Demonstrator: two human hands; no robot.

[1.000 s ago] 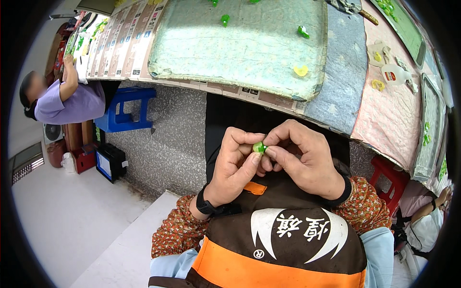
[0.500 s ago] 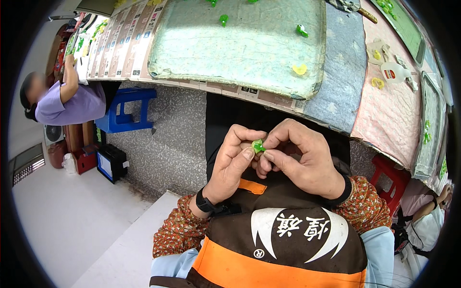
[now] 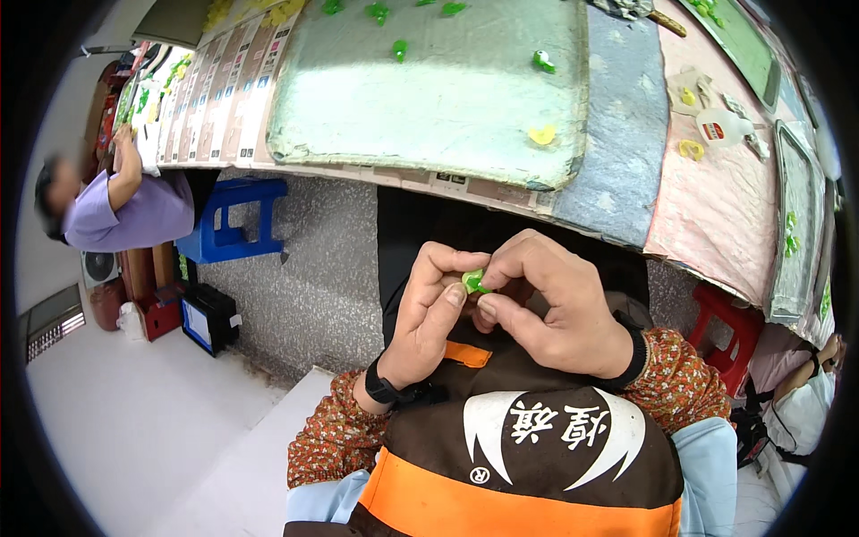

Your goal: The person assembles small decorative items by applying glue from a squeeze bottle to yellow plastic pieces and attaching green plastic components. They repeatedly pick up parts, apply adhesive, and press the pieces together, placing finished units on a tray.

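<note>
Above my apron, a small green and yellow plastic piece [image 3: 473, 281] is pinched between the fingertips of both hands. My left hand [image 3: 428, 309] grips its yellowish side between thumb and forefinger. From the other side, my right hand [image 3: 555, 304] closes thumb and forefinger on the green part. The fingers cover much of the piece, so its exact shape cannot be made out. Beyond my hands, on the pale green mat [image 3: 429, 116], lie several small green pieces [image 3: 400, 50], a green piece with a white spot [image 3: 543, 61] and a yellow piece [image 3: 541, 135].
A clear bottle [image 3: 723, 128] and a yellow ring [image 3: 690, 149] lie on the pink cloth [image 3: 707, 215] to the right. A glass-like tray [image 3: 796, 233] holds green pieces. At left, a person in purple [image 3: 134, 206] works by a blue stool [image 3: 234, 219]. A red stool [image 3: 727, 336] stands right.
The view has shifted slightly, so the table appears a little further left. Both hands keep hold of the green and yellow piece, and it has turned slightly between the fingers.
</note>
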